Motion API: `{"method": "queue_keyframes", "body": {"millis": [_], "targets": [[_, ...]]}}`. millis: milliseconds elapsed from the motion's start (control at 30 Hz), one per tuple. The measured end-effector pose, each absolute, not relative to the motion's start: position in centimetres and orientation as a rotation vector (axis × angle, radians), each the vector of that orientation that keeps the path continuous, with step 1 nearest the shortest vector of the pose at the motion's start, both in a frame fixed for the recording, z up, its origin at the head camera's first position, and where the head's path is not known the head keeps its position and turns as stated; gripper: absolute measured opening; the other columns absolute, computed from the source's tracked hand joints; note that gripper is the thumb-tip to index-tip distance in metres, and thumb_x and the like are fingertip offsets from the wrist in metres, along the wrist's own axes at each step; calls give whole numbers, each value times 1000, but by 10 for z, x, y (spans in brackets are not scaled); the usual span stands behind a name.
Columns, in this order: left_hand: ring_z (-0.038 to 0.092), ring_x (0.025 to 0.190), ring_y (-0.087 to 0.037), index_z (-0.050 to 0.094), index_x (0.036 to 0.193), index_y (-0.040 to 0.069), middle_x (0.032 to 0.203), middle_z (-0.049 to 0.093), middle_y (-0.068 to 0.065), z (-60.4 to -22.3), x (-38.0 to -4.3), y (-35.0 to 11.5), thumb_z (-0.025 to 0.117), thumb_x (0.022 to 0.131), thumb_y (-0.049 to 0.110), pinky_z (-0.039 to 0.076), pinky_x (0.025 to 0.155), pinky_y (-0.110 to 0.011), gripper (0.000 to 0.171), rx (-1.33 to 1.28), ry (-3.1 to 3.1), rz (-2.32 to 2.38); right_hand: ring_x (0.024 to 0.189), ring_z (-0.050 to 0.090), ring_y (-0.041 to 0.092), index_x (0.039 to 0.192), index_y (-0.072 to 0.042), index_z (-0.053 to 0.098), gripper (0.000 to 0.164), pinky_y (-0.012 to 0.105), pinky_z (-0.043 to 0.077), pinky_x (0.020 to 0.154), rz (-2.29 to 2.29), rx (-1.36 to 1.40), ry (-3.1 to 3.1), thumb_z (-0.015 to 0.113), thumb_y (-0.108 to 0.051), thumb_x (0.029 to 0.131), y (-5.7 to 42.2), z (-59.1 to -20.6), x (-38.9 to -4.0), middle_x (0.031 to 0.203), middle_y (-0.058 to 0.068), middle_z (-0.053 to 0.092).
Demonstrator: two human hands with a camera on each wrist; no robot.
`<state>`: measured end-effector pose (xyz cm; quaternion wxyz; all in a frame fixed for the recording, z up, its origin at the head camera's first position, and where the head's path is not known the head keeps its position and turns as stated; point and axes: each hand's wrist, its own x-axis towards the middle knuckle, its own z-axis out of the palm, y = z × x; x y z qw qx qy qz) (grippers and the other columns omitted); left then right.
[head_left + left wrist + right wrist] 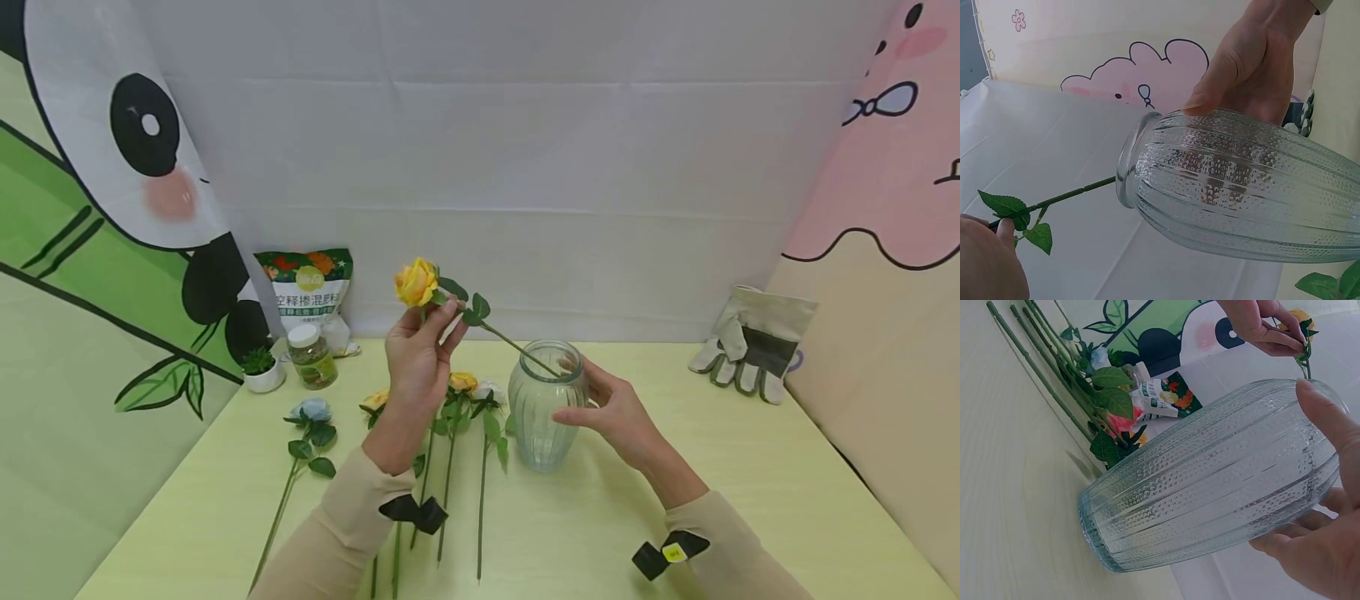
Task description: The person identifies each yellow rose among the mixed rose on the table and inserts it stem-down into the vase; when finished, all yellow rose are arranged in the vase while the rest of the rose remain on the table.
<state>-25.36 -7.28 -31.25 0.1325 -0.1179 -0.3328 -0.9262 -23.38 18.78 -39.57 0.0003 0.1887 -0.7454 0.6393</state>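
Observation:
My left hand [420, 358] pinches the stem of a yellow rose [416, 283] just below its bloom, near the green leaves. The stem [1079, 192] slants down to the right, its lower end inside the mouth of a ribbed clear glass vase [543, 433]. On the vase's right side, my right hand [618, 417] grips it near the shoulder, thumb toward the front and fingers behind. In the right wrist view the vase's base [1094, 534] shows close over the table. Through the glass [1241, 200], the right fingers appear blurred.
Left of the vase lie several roses, among them a white one [489, 393], a yellow one [462, 382] and a blue one [311, 410]. Behind stand a small potted plant [262, 379], a lidded jar [312, 362] and a printed bag [311, 292]. Work gloves [750, 346] lie at the right.

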Motion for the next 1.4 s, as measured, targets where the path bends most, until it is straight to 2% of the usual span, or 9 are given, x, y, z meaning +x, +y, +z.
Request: {"method": "queue_keyframes", "body": {"millis": [200, 567, 800, 1067, 1233, 1400], "targets": [[72, 89, -20, 71, 98, 4, 89, 67, -9, -315, -256, -67, 68, 92, -7, 61, 72, -26, 12, -371, -971, -2684, 139, 42, 31, 157, -16, 35, 90, 45, 46, 104, 2014, 596, -2331, 85, -13, 82, 188, -395, -234, 153, 9, 44], [72, 88, -20, 70, 102, 5, 89, 66, -7, -319, -260, -53, 71, 89, -7, 61, 76, -31, 18, -329, -1011, -2706, 138, 43, 33, 157, -14, 34, 91, 42, 48, 103, 2024, 580, -2336, 85, -12, 81, 189, -395, -235, 153, 11, 44], [71, 86, -18, 69, 100, 6, 86, 63, -5, -324, -263, -47, 63, 92, -13, 61, 77, -33, 21, -294, -1058, -2697, 141, 39, 34, 156, -12, 35, 89, 48, 44, 106, 2046, 584, -2321, 84, -9, 82, 188, -396, -236, 154, 12, 42], [71, 84, -18, 68, 106, 1, 88, 63, -7, -330, -265, -41, 66, 90, -12, 61, 77, -34, 21, -326, -1101, -2666, 141, 39, 33, 157, -14, 34, 90, 46, 45, 105, 2038, 587, -2324, 84, -10, 82, 188, -396, -237, 155, 10, 41], [70, 84, -17, 69, 106, 2, 91, 66, -7, -334, -266, -38, 63, 92, -12, 61, 76, -34, 21, -338, -1140, -2639, 140, 40, 33, 157, -15, 35, 90, 50, 44, 106, 2026, 585, -2333, 84, -11, 82, 189, -398, -237, 154, 10, 42], [70, 84, -18, 68, 108, 0, 93, 63, -8, -337, -266, -35, 66, 91, -10, 61, 77, -35, 19, -360, -1186, -2622, 140, 40, 34, 157, -14, 35, 88, 52, 43, 107, 2031, 603, -2324, 83, -10, 83, 188, -398, -237, 154, 11, 42]]}}
